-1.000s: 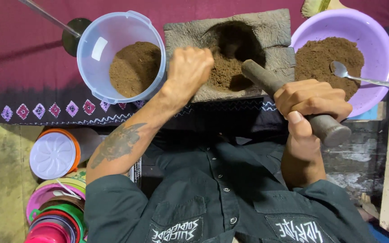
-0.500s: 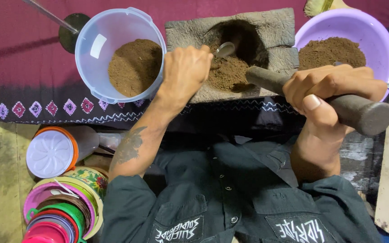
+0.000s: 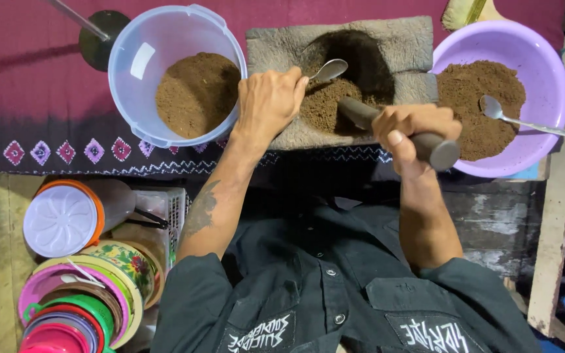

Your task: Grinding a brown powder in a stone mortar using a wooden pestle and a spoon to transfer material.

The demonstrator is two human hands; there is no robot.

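Head view | left hand (image 3: 269,101) grips spoon (image 3: 330,69) at mortar (image 3: 400,46) rim | right hand (image 3: 413,134) grips pestle (image 3: 397,131) in hollow | tub (image 3: 132,98) and bowl (image 3: 544,85) crowd both sides

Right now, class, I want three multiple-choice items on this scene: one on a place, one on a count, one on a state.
1. Where does the purple bowl stand?
A. To the right of the stone mortar
B. To the left of the clear bucket
C. On the floor

2. How many spoons show?
A. one
B. two
C. four

3. What is the state of the right hand?
A. Open and flat
B. Closed round the dark pestle
C. Resting in the bowl

Answers:
1 A, the bowl sits beside the mortar's right edge.
2 B, one spoon is in the left hand over the mortar, the other spoon lies in the purple bowl.
3 B, its fingers wrap the pestle, whose tip is in the brown powder.
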